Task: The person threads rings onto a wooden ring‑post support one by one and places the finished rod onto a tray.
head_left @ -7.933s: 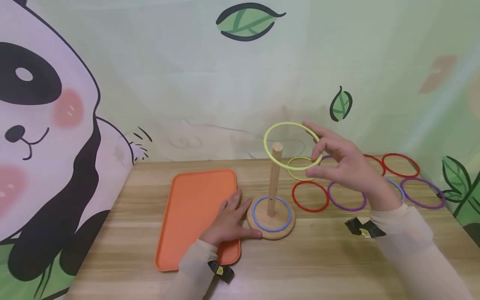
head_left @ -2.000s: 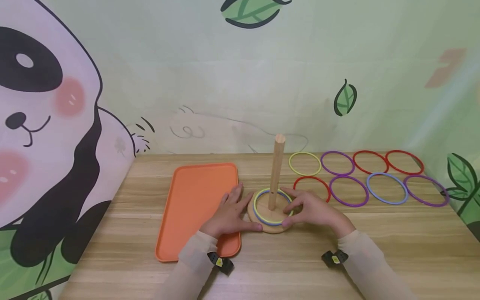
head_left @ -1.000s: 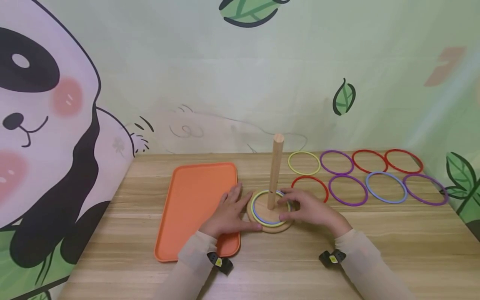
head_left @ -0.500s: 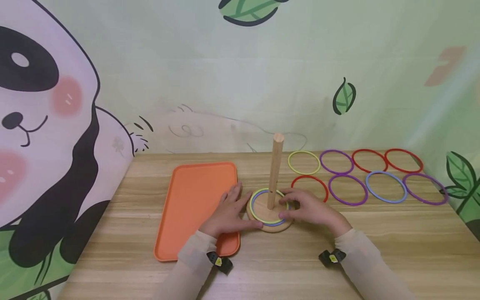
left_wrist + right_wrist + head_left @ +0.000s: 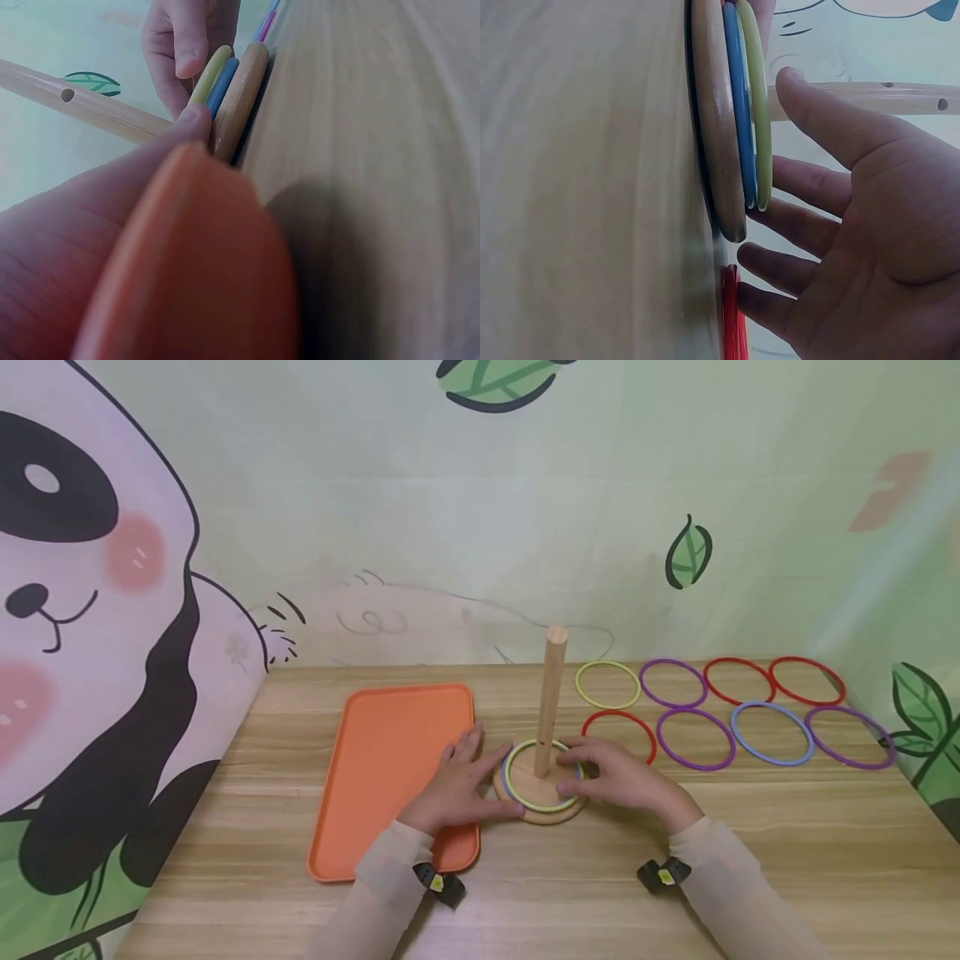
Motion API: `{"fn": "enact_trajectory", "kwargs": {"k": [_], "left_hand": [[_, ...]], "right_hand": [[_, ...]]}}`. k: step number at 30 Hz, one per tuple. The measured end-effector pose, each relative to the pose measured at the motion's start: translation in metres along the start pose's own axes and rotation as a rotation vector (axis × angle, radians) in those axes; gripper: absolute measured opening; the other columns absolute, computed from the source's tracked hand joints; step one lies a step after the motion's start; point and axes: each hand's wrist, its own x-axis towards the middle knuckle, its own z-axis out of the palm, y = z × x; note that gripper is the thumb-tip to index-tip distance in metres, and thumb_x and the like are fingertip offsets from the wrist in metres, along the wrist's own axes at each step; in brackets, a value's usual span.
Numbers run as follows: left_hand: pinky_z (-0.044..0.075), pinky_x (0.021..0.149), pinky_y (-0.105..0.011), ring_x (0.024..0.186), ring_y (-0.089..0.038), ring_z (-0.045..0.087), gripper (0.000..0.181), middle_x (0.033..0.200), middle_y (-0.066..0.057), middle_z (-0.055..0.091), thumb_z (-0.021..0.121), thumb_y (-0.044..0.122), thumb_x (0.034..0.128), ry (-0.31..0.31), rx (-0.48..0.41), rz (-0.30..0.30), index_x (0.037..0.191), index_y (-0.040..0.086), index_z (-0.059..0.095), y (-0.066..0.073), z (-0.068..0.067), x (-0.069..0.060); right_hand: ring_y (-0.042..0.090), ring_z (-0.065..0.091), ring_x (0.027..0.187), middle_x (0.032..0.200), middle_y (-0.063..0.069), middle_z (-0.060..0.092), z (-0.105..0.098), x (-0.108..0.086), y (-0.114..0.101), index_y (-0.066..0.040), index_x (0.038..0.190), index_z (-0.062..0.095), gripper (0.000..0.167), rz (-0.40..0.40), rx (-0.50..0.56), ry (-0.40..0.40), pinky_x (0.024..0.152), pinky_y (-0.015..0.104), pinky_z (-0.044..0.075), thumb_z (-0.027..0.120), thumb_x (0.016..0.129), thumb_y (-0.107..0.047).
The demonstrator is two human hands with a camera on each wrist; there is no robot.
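A wooden post (image 5: 551, 710) stands upright on a round wooden base (image 5: 551, 818). Around its foot lie two stacked rings, a yellow ring (image 5: 761, 112) above a blue ring (image 5: 739, 112), slightly offset. My left hand (image 5: 457, 781) lies over the right edge of the orange tray (image 5: 375, 777), fingers spread, with its thumb tip at the left side of the rings. On the other side is my right hand (image 5: 630, 785), its thumb and index finger reaching over the rings' right edge. In the right wrist view its fingers are loosely bent and pinch nothing.
Two rows of loose rings lie at the back right. Among them are a yellow ring (image 5: 607, 707), a red ring (image 5: 619, 712), a purple ring (image 5: 696, 768) and a blue ring (image 5: 772, 763). A printed cloth (image 5: 450, 510) hangs behind the table.
Earliest, my right hand held the yellow ring above the post. The ring then came down onto the blue one and has shifted slightly sideways there, most recently rightward. My left hand stayed nearly still.
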Motion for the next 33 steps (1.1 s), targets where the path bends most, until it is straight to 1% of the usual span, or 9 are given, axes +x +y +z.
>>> {"fn": "enact_trajectory", "kwargs": {"k": [4,8,13,15,18,21,25,29,33], "left_hand": [[0.005,0.129,-0.059,0.162,-0.041,0.001,0.098,0.174,-0.026,0.002,0.079,0.066,0.0845,-0.003,-0.003,-0.002,0.165,0.023,0.041,0.0,-0.001,0.0],[0.004,0.129,-0.059,0.162,-0.041,0.0,0.098,0.174,-0.026,0.001,0.079,0.066,0.085,-0.013,-0.02,-0.005,0.165,0.023,0.041,-0.001,-0.001,0.0],[0.002,0.129,-0.059,0.161,-0.042,-0.003,0.098,0.174,-0.025,-0.001,0.079,0.064,0.0857,-0.023,-0.039,-0.002,0.165,0.022,0.04,-0.002,-0.001,0.0],[0.001,0.129,-0.059,0.161,-0.042,-0.003,0.098,0.174,-0.025,-0.001,0.08,0.063,0.0859,-0.025,-0.045,-0.001,0.165,0.022,0.039,-0.003,-0.001,0.0],[0.001,0.129,-0.059,0.161,-0.041,-0.004,0.098,0.174,-0.025,-0.002,0.08,0.062,0.086,-0.025,-0.054,0.002,0.165,0.022,0.04,-0.003,-0.002,0.001],[0.001,0.129,-0.059,0.162,-0.041,-0.004,0.097,0.174,-0.025,-0.001,0.081,0.061,0.0859,-0.024,-0.055,0.005,0.165,0.021,0.04,-0.003,-0.002,0.001],[0.001,0.129,-0.059,0.162,-0.04,-0.004,0.098,0.174,-0.025,-0.001,0.081,0.061,0.0857,-0.026,-0.052,0.008,0.165,0.021,0.04,-0.004,-0.002,0.0],[0.001,0.129,-0.058,0.162,-0.04,-0.004,0.098,0.174,-0.025,-0.001,0.082,0.061,0.0854,-0.025,-0.053,0.009,0.165,0.022,0.04,-0.004,-0.002,0.0],[0.001,0.129,-0.058,0.162,-0.041,-0.003,0.098,0.174,-0.025,-0.001,0.082,0.061,0.0853,-0.022,-0.052,0.007,0.165,0.022,0.04,-0.004,-0.002,0.0]], "right_hand": [[0.046,0.051,0.14,0.152,0.029,0.054,0.0,0.0,-0.001,0.007,0.134,0.068,0.054,-0.011,0.007,-0.016,0.114,0.061,0.042,0.081,0.096,-0.03],[0.045,0.047,0.144,0.156,0.027,0.05,-0.001,-0.001,-0.003,0.006,0.138,0.066,0.056,0.001,0.015,-0.036,0.117,0.06,0.039,0.079,0.097,-0.03],[0.048,0.043,0.146,0.158,0.029,0.046,0.0,-0.002,-0.004,0.004,0.14,0.065,0.057,0.013,0.025,-0.04,0.118,0.062,0.036,0.077,0.098,-0.032],[0.049,0.043,0.146,0.158,0.03,0.044,-0.001,-0.002,-0.003,0.003,0.14,0.065,0.055,0.024,0.04,-0.026,0.118,0.063,0.037,0.077,0.098,-0.031],[0.049,0.046,0.144,0.158,0.031,0.044,-0.004,-0.004,0.0,0.0,0.138,0.066,0.051,0.046,0.062,0.013,0.116,0.062,0.04,0.078,0.098,-0.028],[0.047,0.051,0.14,0.155,0.029,0.05,-0.011,-0.006,0.004,0.0,0.136,0.067,0.048,0.065,0.062,0.066,0.114,0.061,0.043,0.079,0.097,-0.026],[0.047,0.051,0.14,0.146,0.027,0.059,-0.024,-0.01,0.011,0.004,0.133,0.068,0.048,0.074,0.04,0.125,0.116,0.062,0.039,0.082,0.094,-0.02],[0.047,0.05,0.139,0.141,0.025,0.063,-0.036,-0.016,0.018,0.005,0.135,0.066,0.051,0.1,0.041,0.144,0.117,0.063,0.037,0.083,0.093,-0.018],[0.046,0.052,0.138,0.141,0.023,0.064,-0.047,-0.023,0.027,0.002,0.137,0.066,0.055,0.145,0.048,0.162,0.115,0.063,0.039,0.084,0.092,-0.023]]}}
